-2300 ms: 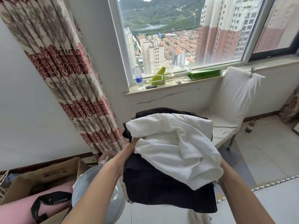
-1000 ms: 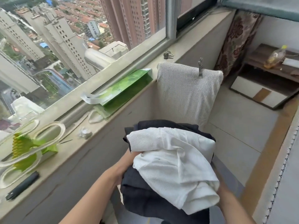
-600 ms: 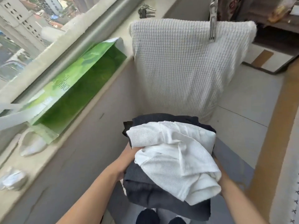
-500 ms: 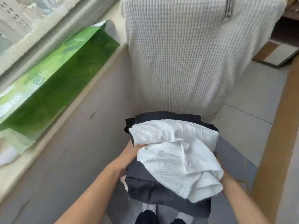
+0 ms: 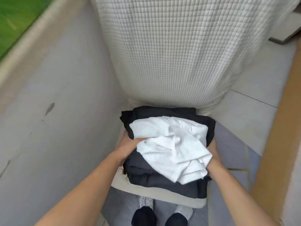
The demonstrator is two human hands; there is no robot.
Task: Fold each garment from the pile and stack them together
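Clothes sat in a stack (image 5: 162, 181) on the seat of a chair (image 5: 187, 202) draped in a white waffle cloth (image 5: 171, 54), dark folded pieces below and a rumpled white garment (image 5: 171, 144) on top. The left hand (image 5: 128, 147) gripped the stack's left side, fingers tucked under the white garment. The right hand (image 5: 215, 154) held the right edge, its fingers hidden behind the fabric. Beside the chair ran a pale wall (image 5: 57, 111).

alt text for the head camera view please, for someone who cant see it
Two bare hands, left hand and right hand, hold a stack of dark grey folded garments topped by a crumpled white ribbed garment over a chair seat draped in white waffle-textured cloth, beside a grey wall.
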